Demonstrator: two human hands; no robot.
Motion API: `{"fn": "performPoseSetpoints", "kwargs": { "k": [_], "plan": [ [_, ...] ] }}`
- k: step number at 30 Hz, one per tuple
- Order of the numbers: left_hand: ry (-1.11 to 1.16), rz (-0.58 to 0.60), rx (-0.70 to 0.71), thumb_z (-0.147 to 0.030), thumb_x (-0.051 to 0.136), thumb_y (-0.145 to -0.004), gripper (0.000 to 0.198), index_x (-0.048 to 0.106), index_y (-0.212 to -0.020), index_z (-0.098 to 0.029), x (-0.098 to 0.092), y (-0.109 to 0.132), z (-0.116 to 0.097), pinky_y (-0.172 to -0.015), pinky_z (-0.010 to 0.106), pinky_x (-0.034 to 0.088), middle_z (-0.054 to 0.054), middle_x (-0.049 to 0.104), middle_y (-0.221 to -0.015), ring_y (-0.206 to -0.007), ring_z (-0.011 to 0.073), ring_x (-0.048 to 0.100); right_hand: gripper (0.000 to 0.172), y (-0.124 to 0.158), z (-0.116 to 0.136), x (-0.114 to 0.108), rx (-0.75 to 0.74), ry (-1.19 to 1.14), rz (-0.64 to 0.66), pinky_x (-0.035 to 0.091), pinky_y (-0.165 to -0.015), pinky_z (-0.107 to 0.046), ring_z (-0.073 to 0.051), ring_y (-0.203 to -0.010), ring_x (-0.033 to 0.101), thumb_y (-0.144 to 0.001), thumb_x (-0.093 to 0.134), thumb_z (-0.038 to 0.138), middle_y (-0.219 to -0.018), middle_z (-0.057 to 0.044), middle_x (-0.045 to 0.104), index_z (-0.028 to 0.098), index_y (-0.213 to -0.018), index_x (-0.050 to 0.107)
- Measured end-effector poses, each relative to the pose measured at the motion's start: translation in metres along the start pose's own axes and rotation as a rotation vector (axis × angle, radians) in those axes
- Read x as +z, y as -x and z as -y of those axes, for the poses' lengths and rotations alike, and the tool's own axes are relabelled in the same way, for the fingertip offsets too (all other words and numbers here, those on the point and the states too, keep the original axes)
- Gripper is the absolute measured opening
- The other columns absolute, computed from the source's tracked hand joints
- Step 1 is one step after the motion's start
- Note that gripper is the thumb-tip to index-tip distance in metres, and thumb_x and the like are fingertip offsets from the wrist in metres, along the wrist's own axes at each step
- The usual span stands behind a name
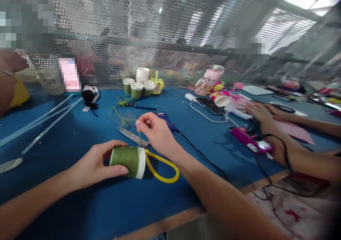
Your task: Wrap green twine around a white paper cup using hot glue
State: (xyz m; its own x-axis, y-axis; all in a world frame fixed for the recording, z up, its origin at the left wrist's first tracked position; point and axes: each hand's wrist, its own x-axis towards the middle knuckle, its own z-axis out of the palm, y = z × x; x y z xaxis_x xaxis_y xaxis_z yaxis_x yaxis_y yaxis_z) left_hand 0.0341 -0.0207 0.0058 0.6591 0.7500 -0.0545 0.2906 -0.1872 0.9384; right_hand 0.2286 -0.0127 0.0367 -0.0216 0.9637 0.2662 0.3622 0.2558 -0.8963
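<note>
Wrapped around one end of a white paper cup (142,164), my left hand (97,165) holds it on its side over the blue table. Green yarn (125,160) is wound round most of the cup, with a white band bare at the right end. My right hand (154,128) pinches the yarn strand above the cup and pulls it up taut. Just behind the cup lie scissors with yellow handles (170,179), their blades pointing left. A blue glue gun (167,121) rests beyond my right hand, partly hidden by it.
Small green-wrapped cups (136,90) stand at the back near blue-handled pliers (144,107) and loose green yarn. Clear glue sticks (50,126) and a black yarn ball (87,95) lie left. Another person's hands (259,113) work at right beside a purple device (249,140) and cables.
</note>
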Motion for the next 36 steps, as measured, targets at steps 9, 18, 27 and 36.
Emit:
{"fn": "performPoseSetpoints", "kwargs": {
  "k": [9, 18, 27, 36],
  "plan": [
    [-0.156, -0.064, 0.126, -0.037, 0.067, -0.07, 0.047, 0.053, -0.111, -0.019, 0.003, 0.0009, -0.0007, -0.07, 0.029, 0.053, 0.004, 0.065, -0.097, -0.081, 0.0202, 0.063, 0.009, 0.0004, -0.0036, 0.0024, 0.047, 0.061, 0.045, 0.04, -0.055, -0.024, -0.01, -0.058, 0.051, -0.079, 0.051, 0.022, -0.063, 0.002, 0.057, 0.019, -0.071, 0.048],
    [-0.297, -0.177, 0.323, -0.035, 0.07, -0.071, 0.049, 0.05, -0.114, -0.023, 0.0021, 0.0033, 0.0082, -0.08, 0.033, 0.05, 0.005, 0.062, -0.106, -0.093, 0.022, 0.061, 0.009, 0.0024, -0.0053, 0.0026, 0.086, 0.089, 0.112, 0.038, -0.053, -0.023, -0.01, -0.056, 0.051, -0.079, 0.051, 0.02, -0.063, 0.001, 0.059, 0.018, -0.07, 0.05],
    [-0.41, -0.229, 0.454, -0.04, 0.066, -0.074, 0.05, 0.046, -0.117, -0.023, 0.002, 0.0044, 0.0086, -0.085, 0.036, 0.048, 0.008, 0.059, -0.109, -0.099, 0.0234, 0.058, 0.009, 0.0031, -0.0047, 0.0036, 0.08, 0.091, 0.161, 0.04, -0.056, -0.023, -0.01, -0.059, 0.053, -0.079, 0.052, 0.018, -0.064, 0.001, 0.058, 0.017, -0.07, 0.05],
    [-0.547, -0.238, 0.589, -0.038, 0.064, -0.078, 0.05, 0.043, -0.12, -0.022, -0.0016, 0.0033, 0.0066, -0.087, 0.036, 0.048, 0.011, 0.056, -0.112, -0.103, 0.0231, 0.056, 0.008, 0.0034, -0.0021, 0.0033, 0.086, 0.109, 0.188, 0.039, -0.055, -0.023, -0.01, -0.058, 0.051, -0.078, 0.052, 0.017, -0.064, 0.001, 0.058, 0.017, -0.07, 0.051]
  ]
}}
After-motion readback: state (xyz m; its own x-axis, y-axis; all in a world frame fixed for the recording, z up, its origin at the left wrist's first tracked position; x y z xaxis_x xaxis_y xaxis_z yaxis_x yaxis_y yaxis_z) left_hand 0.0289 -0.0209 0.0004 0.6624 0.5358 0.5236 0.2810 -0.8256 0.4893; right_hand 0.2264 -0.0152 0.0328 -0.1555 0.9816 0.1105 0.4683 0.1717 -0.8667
